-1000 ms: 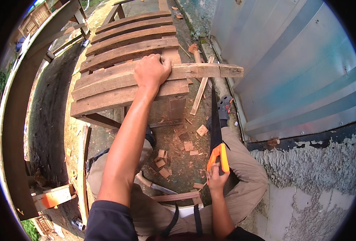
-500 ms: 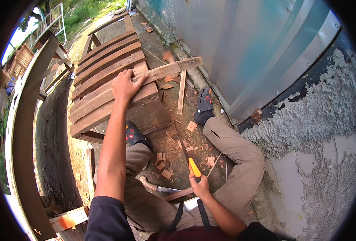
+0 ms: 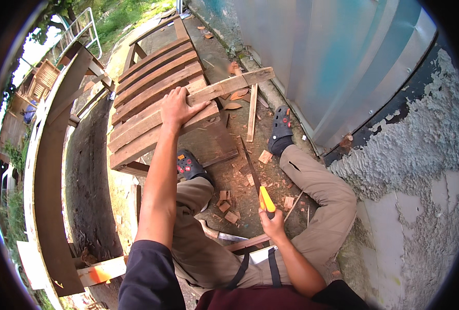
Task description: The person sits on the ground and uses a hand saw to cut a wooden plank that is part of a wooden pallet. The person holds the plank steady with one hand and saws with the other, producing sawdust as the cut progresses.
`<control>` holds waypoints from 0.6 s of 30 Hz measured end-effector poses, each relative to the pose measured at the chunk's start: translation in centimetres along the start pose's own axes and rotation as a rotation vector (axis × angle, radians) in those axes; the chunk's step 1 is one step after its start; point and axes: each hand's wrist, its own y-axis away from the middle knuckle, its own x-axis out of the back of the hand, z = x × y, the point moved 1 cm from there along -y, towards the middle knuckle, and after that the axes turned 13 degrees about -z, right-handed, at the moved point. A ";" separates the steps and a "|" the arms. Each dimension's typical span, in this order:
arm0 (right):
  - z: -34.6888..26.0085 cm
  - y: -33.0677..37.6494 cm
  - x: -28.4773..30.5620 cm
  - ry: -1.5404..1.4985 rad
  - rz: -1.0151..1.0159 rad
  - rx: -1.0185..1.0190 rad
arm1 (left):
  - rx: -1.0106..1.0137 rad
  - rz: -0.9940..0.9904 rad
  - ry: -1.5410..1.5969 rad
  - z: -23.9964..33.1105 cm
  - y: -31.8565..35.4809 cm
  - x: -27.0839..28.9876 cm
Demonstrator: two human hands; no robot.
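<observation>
My left hand (image 3: pixel 178 109) presses down on a wooden board (image 3: pixel 234 85), its fingers curled over the far edge and the thumb stretched along the board. That board lies across the near end of a slatted wooden bench (image 3: pixel 157 77), and its right end sticks out past the slats. Low between my knees, my right hand (image 3: pixel 272 223) is closed around the yellow and black handle of a handsaw (image 3: pixel 266 199). The dark, narrow blade points forward and away from me, over the ground and apart from the board.
Wood offcuts (image 3: pixel 231 217) and sawdust litter the ground between my feet. A second saw (image 3: pixel 231 236) lies near my left leg. One thin strip (image 3: pixel 252 113) rests beyond the blade. Left stands a long wooden frame (image 3: pixel 48 170); right, a metal sheet (image 3: pixel 312 67) and rough wall (image 3: pixel 395 134).
The whole view has shifted, so the scene sits farther right. My right hand and the handsaw have moved slightly forward. My left hand stays on the board.
</observation>
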 end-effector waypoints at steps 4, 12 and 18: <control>-0.1 -0.2 -0.2 0.012 -0.015 0.016 | 0.000 0.005 0.014 0.1 -0.2 -0.1; 0.3 -0.2 -0.3 0.035 -0.005 0.002 | 0.084 -0.167 0.044 -0.5 -1.7 1.0; 1.0 -0.5 0.0 0.060 0.003 -0.022 | 0.083 -0.137 0.061 0.0 -1.7 1.2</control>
